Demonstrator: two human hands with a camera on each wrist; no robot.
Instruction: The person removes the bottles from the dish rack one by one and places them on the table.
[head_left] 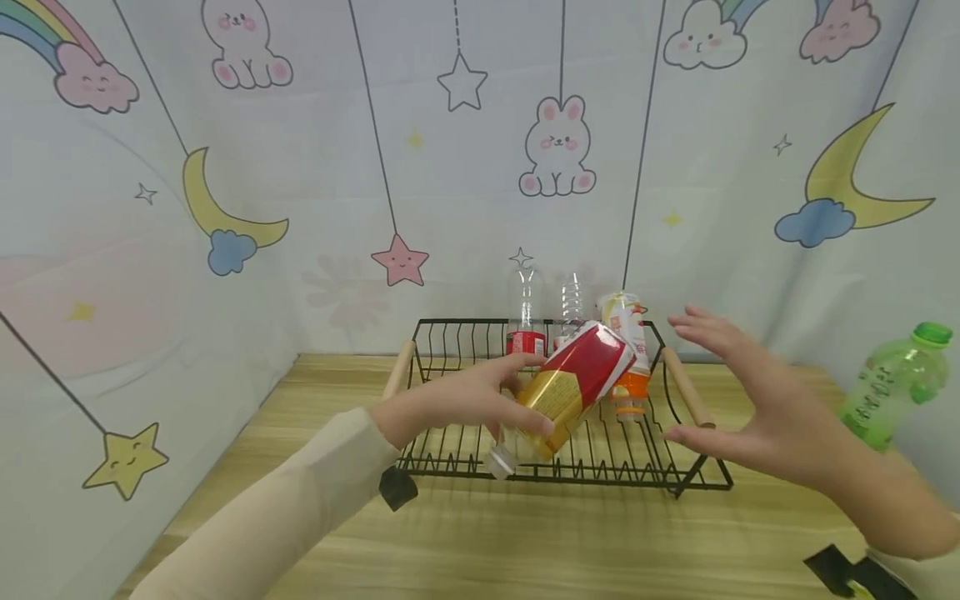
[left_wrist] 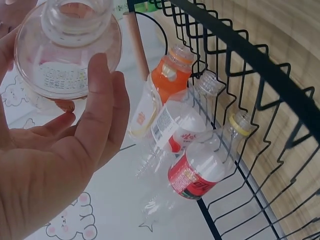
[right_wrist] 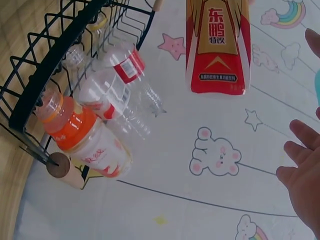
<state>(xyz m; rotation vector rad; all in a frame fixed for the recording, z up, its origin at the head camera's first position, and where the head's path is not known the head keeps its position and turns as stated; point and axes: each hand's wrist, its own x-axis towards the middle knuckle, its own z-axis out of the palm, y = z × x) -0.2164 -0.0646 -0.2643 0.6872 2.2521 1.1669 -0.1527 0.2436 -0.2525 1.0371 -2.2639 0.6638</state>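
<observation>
Bottle [head_left: 577, 383] tilted over the rack, in the left hand

The left hand [head_left: 476, 400] has its thumb and fingers curled round the bottle's side, near the neck. The right hand [head_left: 761, 408] holds nothing; its fingers are spread wide, thumb well apart, facing the bottle without touching it.

The bottle is above the rack [head_left: 562, 479], its base up to the right and its neck low to the left in the head view. It looks empty, so probably very light, thin-walled and apt to dent under a hard squeeze, though not fragile. The glossy label [right_wrist: 218, 60] may slip a little. The firmer shoulder or neck seems the best hold, with a second hand steadying the base.

Large characters on the label read 东鹏特饮; the small line on the dark band below is hard to make out.

Farther out, three bottles lean in the rack: red [left_wrist: 192, 177], clear [left_wrist: 187, 120] and orange [left_wrist: 167, 80]. The clear one's label shows a barcode; their scripts are not legible. Past the right wrist is a green bottle [head_left: 900, 379] with dark lettering too blurred to read.
</observation>
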